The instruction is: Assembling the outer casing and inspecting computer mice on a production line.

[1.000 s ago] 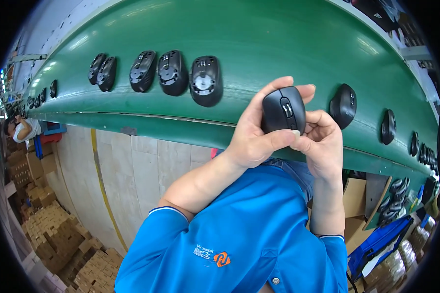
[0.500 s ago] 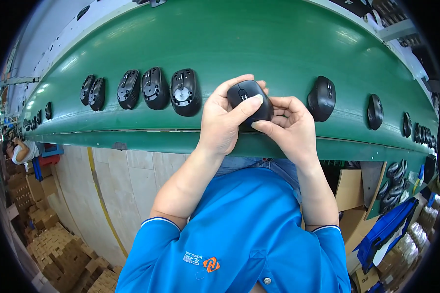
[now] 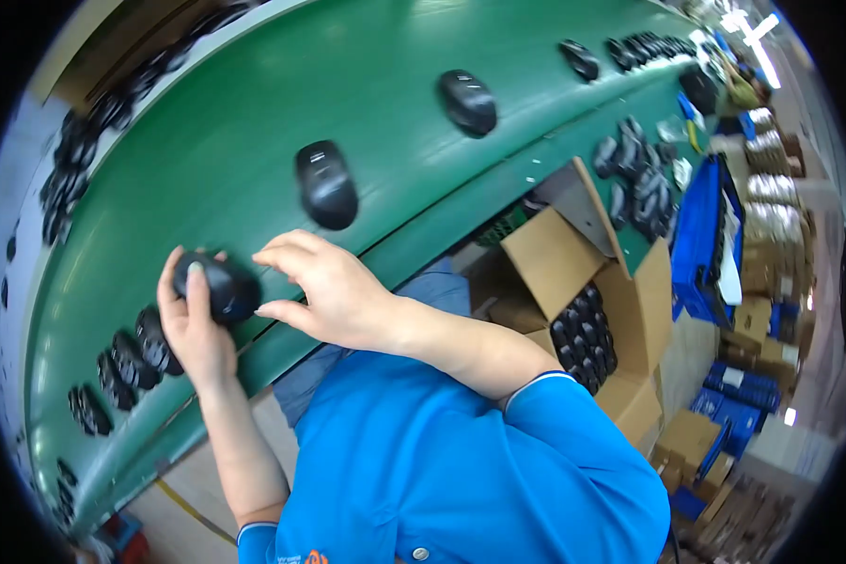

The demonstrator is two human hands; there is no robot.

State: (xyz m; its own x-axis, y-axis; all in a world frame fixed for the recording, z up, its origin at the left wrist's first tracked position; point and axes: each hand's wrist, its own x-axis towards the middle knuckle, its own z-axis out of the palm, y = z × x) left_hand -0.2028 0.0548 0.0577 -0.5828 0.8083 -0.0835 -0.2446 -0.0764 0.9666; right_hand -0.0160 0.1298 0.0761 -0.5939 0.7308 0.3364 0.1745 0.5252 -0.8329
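Observation:
My left hand (image 3: 197,334) grips a black computer mouse (image 3: 232,289) above the green belt (image 3: 254,169), thumb over its top and fingers round its far side. To the right of it, my right hand (image 3: 338,296) is open, thumb and fingers parted, with a small gap to the mouse. Beyond that hand another black mouse (image 3: 327,185) lies on the belt, and one more (image 3: 467,101) sits farther right. Left of my left hand is a row of mice with exposed inner shells, the nearest being a dark mouse shell (image 3: 157,340).
An open cardboard box (image 3: 644,324) with rows of dark mice inside stands at my right. On the green side table (image 3: 634,254) lies a heap of dark mouse parts (image 3: 641,179). A blue bin (image 3: 700,249) is beside it. Several mice line the belt's far right.
The view has swung to the right, bringing the box into sight. My right hand has come off the mouse, which stays in my left hand.

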